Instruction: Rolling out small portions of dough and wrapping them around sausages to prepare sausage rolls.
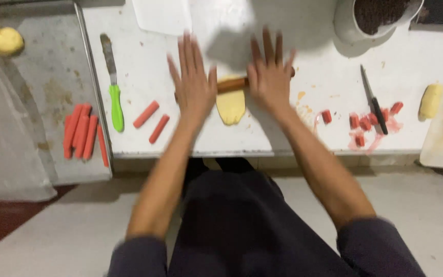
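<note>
Rolling pin (232,83) under both flat-open hands (232,84).

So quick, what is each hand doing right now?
Left hand: open, palm flat on the wooden rolling pin over the yellow dough.
Right hand: open, flat on the same pin.

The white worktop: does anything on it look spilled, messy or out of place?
Yes. Around the black knife on the worktop, beside the cut red pieces, lie pinkish smears and scraps. Small yellow crumbs sit near the right hand. Otherwise nothing looks tipped or broken.
</note>
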